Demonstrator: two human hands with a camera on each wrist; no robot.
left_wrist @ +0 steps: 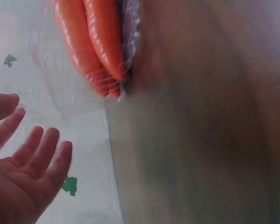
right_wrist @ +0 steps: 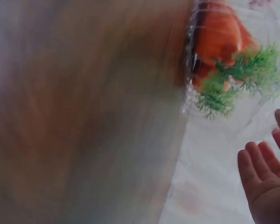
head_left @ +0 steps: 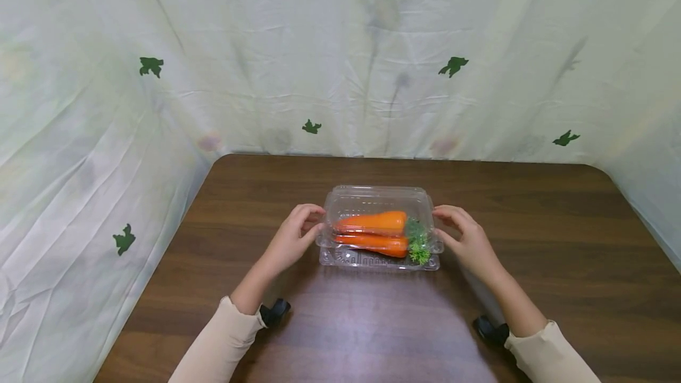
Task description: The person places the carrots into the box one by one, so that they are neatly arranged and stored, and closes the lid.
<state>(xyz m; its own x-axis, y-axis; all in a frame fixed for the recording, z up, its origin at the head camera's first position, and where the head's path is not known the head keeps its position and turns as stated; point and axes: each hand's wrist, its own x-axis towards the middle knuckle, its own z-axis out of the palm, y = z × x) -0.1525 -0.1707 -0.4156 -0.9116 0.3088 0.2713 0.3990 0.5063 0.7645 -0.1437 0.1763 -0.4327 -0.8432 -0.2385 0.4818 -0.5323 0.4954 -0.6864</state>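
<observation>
A clear plastic clamshell box (head_left: 379, 260) sits on the table with its lid (head_left: 380, 194) raised slightly above the base at the front. Inside lie orange carrots (head_left: 372, 222) with green leafy tops (head_left: 419, 252) at the right end. My left hand (head_left: 287, 244) is at the lid's left side, thumb and index fingertips by its edge. On the opposite side, my right hand (head_left: 470, 246) has its thumb and index fingertips at the lid's right edge. In the wrist views, the other fingers of the left hand (left_wrist: 25, 172) and right hand (right_wrist: 266, 177) are loosely extended.
The brown wooden table (head_left: 372, 324) has rounded far corners. A pale cloth (head_left: 319, 64) with green bird shapes hangs behind it and along the sides. A black wrist strap (head_left: 275, 312) is on the left wrist, another strap (head_left: 490, 331) on the right.
</observation>
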